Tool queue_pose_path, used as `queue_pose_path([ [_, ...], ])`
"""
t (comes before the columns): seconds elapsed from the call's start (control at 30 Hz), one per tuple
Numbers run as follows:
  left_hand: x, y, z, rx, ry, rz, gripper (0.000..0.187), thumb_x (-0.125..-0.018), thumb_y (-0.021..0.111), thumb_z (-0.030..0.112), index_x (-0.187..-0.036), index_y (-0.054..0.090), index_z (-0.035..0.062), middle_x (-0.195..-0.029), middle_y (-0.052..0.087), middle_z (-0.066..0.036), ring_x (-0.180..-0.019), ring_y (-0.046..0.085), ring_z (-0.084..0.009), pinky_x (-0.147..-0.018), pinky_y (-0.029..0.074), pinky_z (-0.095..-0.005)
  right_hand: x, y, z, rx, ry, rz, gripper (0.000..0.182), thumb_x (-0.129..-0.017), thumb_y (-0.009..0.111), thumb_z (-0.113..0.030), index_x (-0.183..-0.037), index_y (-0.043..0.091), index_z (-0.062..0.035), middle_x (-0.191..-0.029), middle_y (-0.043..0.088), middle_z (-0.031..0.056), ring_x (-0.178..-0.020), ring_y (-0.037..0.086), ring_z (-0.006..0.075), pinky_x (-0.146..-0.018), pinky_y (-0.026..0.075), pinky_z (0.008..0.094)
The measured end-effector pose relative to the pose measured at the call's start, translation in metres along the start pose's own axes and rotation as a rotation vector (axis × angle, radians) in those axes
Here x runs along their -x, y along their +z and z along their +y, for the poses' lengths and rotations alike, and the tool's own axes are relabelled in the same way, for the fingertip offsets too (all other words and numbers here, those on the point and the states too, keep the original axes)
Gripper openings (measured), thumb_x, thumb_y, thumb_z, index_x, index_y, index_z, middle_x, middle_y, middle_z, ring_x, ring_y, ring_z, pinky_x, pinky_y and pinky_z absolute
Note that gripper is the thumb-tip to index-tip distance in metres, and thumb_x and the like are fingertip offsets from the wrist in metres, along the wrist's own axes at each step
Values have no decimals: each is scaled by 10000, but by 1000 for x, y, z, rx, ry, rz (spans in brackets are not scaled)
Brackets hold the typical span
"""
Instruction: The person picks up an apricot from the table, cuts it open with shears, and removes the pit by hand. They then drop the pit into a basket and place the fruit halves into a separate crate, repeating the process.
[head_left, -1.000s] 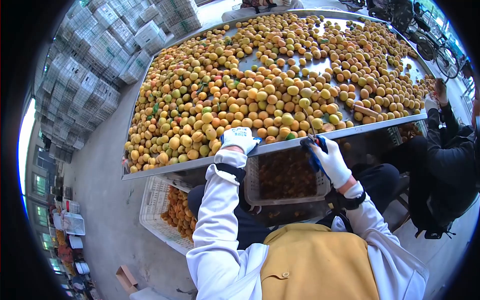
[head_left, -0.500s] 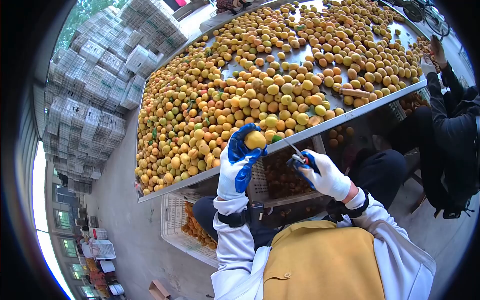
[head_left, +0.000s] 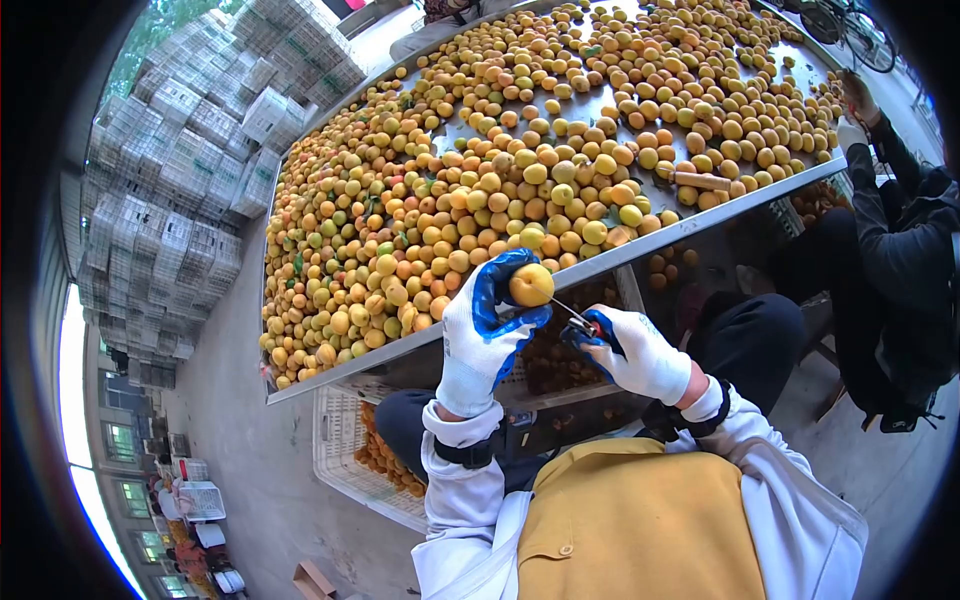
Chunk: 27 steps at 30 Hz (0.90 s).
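My left hand point(head_left: 487, 310), in a white glove with blue coating, is wrapped round a yellow-orange apricot point(head_left: 531, 285) above the table's near edge. My right hand point(head_left: 632, 352), gloved the same way, grips a thin-bladed metal hand tool point(head_left: 578, 320) with a touch of red at its handle. The blade points up and left, its tip right at the lower right side of the apricot. Most of the tool's handle is hidden by my fingers. Beyond both hands, many loose apricots point(head_left: 400, 235) cover the metal-rimmed table point(head_left: 690, 214).
A white crate point(head_left: 335, 455) with orange fruit pieces stands below on the left; another crate point(head_left: 560, 398) sits under the table edge. A wooden stick point(head_left: 700, 181) lies among the apricots. Another person point(head_left: 900, 250) works at right. Stacked crates point(head_left: 180, 240) rise at left.
The apricot has moved slightly right and turned in my left hand. My right hand has moved a little left and down, bringing the tool's blade to the fruit.
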<state>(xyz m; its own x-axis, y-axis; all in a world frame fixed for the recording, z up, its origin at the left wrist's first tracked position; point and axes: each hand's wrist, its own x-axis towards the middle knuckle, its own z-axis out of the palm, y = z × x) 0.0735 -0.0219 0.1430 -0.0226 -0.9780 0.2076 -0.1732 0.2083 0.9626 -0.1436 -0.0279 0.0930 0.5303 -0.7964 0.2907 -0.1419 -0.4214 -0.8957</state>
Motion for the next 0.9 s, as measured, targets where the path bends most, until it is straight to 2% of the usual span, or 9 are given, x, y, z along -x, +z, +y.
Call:
queue_pose_path([
  [0.17,3,2,-1,86,-47,32,580,-789,821,-71,-1323,602,-16,-1287,661,-110,-1156,656,-190,-979,568,-321,1,2,0,41,9,22,182,-897,725,-81,-981,578,-12,-842,605,226,-785,587,470,-674,484,451],
  [0.23,3,3,-3,70,-35,38,588,-774,820,-81,-1320,603,-49,-1278,664,-139,-1162,651,-214,-1035,535,-361,2,3,-1,48,9,26,185,-900,724,-83,-984,576,-12,-842,605,229,-787,589,472,-674,483,454],
  [0.37,3,2,-3,-6,-14,34,580,-774,819,-84,-1314,609,-50,-1281,664,-139,-1163,652,-218,-1035,538,-365,2,0,0,51,45,-4,180,-912,717,-89,-975,566,-12,-843,608,236,-796,593,478,-677,482,464],
  [0.53,3,8,-15,115,4,-4,521,-819,797,-71,-1302,605,-56,-1277,670,-135,-1140,665,-195,-981,570,-333,-3,3,8,80,39,-33,171,-921,706,-86,-974,560,-13,-842,611,241,-820,598,486,-680,482,474],
  [0.67,5,17,-14,157,-46,-10,524,-823,777,-62,-1313,594,-86,-1266,674,-175,-1141,668,-216,-1007,544,-348,-8,10,12,59,14,9,171,-920,700,-81,-992,559,-16,-833,612,245,-822,602,495,-676,483,482],
  [0.77,10,24,-20,399,-180,-7,484,-887,759,64,-1321,593,-73,-1248,680,-158,-1107,681,-213,-972,549,-319,-6,21,14,37,61,42,166,-922,693,-72,-1017,568,-17,-836,628,249,-841,610,502,-687,495,481],
  [0.8,11,29,-27,402,-178,-7,484,-887,759,64,-1321,593,-73,-1248,680,-158,-1107,681,-213,-972,549,-319,-6,26,14,26,67,99,159,-929,682,-70,-1030,572,-14,-842,640,250,-857,617,502,-694,499,483],
  [0.87,14,43,-48,774,-261,93,410,-938,705,36,-1320,593,-62,-1194,695,-122,-1086,675,-194,-993,529,-313,-6,30,20,18,78,158,153,-936,671,-67,-1043,576,-11,-848,652,250,-873,624,503,-702,503,485],
  [0.9,14,49,-50,797,-283,120,400,-967,678,73,-1338,589,-45,-1201,690,-118,-1103,664,-193,-1014,500,-309,-6,31,24,12,86,168,155,-943,660,-68,-1061,581,-6,-872,664,254,-886,631,500,-713,509,484],
])
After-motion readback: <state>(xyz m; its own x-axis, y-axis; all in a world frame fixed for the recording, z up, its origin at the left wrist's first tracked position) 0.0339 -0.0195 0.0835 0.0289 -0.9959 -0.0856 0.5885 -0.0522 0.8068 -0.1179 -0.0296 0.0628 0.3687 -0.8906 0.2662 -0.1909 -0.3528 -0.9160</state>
